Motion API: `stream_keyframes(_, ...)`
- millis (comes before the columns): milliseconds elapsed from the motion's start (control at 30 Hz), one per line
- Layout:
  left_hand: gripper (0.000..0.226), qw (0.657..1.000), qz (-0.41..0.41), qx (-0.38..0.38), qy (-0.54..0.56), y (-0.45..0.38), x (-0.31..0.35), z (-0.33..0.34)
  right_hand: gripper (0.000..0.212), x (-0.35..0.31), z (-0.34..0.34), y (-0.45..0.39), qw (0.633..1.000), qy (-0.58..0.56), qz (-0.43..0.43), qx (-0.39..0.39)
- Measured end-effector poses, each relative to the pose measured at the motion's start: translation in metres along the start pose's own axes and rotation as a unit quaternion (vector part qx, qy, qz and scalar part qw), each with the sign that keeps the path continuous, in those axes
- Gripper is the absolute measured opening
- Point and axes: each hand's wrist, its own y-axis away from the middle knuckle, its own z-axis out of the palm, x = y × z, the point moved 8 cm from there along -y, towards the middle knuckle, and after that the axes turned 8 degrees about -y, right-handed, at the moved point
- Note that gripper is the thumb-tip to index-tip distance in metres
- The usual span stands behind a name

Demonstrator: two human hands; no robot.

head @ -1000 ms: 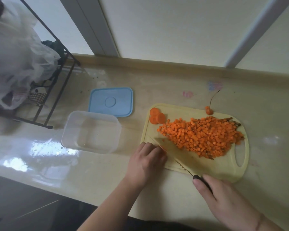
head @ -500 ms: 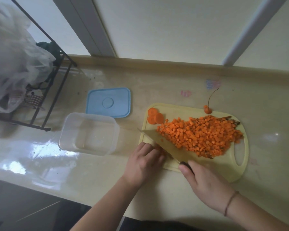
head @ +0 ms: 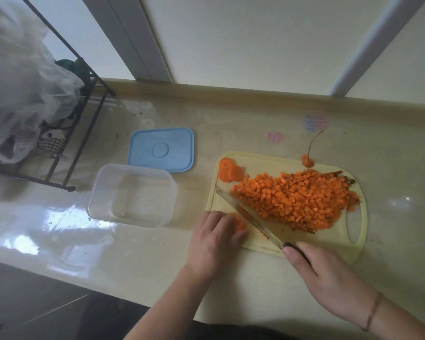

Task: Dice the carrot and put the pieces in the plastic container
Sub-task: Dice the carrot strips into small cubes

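Glossy beige desk (head: 255, 123) beneath a window; wire rack (head: 66, 133) at left. Left hand (head: 215, 238) fingers pinch a carrot piece (head: 238, 223) on the cutting board (head: 275, 163). Right hand (head: 326, 278) fingers wrap the knife (head: 245, 212).

Left hand (head: 215, 238) curled, fingertips pinning carrot piece (head: 238, 223); right hand (head: 329, 278) gripping knife (head: 250, 217) handle, wrist angled.

One head-worn camera looks forward and steeply down at the cutting board (head: 275, 244) — close, within arm's reach. The board sits right of centre on the bench (head: 157, 261); the wall rises beyond it.
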Motion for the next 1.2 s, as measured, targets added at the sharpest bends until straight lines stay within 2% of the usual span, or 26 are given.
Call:
stream_keyframes(133,0.031,1.000,0.010,0.000,-0.018,0.001,-0.001,-0.001,0.061,-0.002,-0.001,0.001,1.000,-0.007,-0.002,-0.002)
stream_keyframes(233,0.031,0.997,0.021,0.006,-0.073,0.002,0.000,0.000,0.061,-0.002,-0.001,0.004,1.000,-0.001,0.002,-0.006)
stream_keyframes(367,0.031,0.994,0.002,0.013,-0.106,0.003,-0.001,0.001,0.065,0.000,-0.002,0.006,1.000,0.002,0.002,-0.015)
stream_keyframes(667,0.022,0.997,-0.019,0.032,-0.061,0.006,-0.001,0.002,0.066,0.000,-0.001,0.008,0.999,0.026,0.000,-0.026)
stream_keyframes(967,0.017,0.999,-0.006,0.050,0.001,0.004,0.003,-0.001,0.061,-0.004,0.010,-0.011,0.997,0.066,0.002,-0.045)
stream_keyframes(1100,0.021,0.999,-0.006,0.039,0.008,0.006,-0.001,0.002,0.058,-0.013,0.014,-0.027,0.995,0.083,-0.033,-0.036)
stream_keyframes(1200,0.020,1.000,-0.018,0.023,0.005,0.006,-0.007,0.006,0.060,-0.006,0.002,-0.030,0.998,0.055,-0.027,-0.010)
